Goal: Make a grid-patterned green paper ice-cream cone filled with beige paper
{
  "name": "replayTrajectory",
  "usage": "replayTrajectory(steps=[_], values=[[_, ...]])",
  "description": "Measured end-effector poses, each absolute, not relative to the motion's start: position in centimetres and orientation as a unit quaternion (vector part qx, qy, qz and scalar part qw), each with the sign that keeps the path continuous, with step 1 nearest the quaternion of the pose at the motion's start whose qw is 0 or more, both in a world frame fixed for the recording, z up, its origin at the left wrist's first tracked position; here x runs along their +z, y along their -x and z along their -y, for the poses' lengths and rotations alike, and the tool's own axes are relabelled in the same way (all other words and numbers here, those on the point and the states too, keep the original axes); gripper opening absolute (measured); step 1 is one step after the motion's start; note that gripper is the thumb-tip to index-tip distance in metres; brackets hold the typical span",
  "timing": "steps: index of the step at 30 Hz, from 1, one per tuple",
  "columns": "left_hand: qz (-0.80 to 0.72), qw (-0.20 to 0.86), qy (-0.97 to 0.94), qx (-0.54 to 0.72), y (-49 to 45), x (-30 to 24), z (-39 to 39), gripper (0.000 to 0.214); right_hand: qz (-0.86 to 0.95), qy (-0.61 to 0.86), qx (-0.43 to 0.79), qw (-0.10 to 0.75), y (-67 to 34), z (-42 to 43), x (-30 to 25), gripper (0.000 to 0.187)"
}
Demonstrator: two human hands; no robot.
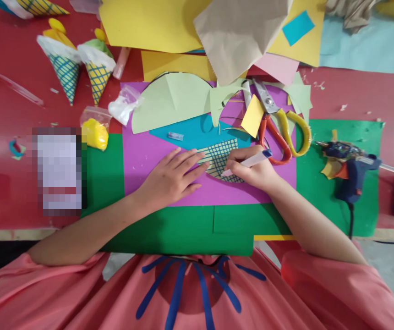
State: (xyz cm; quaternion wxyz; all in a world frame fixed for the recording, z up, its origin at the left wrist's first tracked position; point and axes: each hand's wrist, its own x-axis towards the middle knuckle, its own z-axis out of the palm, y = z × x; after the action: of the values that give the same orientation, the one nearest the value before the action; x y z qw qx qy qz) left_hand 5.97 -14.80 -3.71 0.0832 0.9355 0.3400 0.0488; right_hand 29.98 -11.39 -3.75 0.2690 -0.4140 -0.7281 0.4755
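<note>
Our left hand [174,176] lies flat, its grip wide, fingertips pinning the gridded paper piece [221,153] on the purple sheet [149,156]. Our right hand [255,173], grip closed on a white pen [250,162], rests the tip on that piece, with the scissors [279,130] just beyond.

The left hand [171,176] presses flat on the gridded paper piece [221,158] while the right hand [252,172] grips a marker [252,161].

Pale yellow cutout [221,156] with blue grid lines, flat on purple sheet [142,156]. White marker [252,161], blue end, tilted low, tip touching cutout's lower edge.
</note>
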Motion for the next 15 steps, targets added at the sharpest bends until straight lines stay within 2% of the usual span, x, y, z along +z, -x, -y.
replayTrajectory(steps=[10, 15], values=[[-0.343, 0.106, -0.932, 0.058, -5.92, -3.78, 14.82, 0.045, 0.739, 0.384, 0.492, 0.255, -30.04, 11.20, -3.64, 0.027], [-0.343, 0.118, -0.929, 0.066, -5.87, -3.82, 14.81, 0.047, 0.674, 0.421, 0.535, 0.288, -30.29, 11.05, -3.50, 0.023]])
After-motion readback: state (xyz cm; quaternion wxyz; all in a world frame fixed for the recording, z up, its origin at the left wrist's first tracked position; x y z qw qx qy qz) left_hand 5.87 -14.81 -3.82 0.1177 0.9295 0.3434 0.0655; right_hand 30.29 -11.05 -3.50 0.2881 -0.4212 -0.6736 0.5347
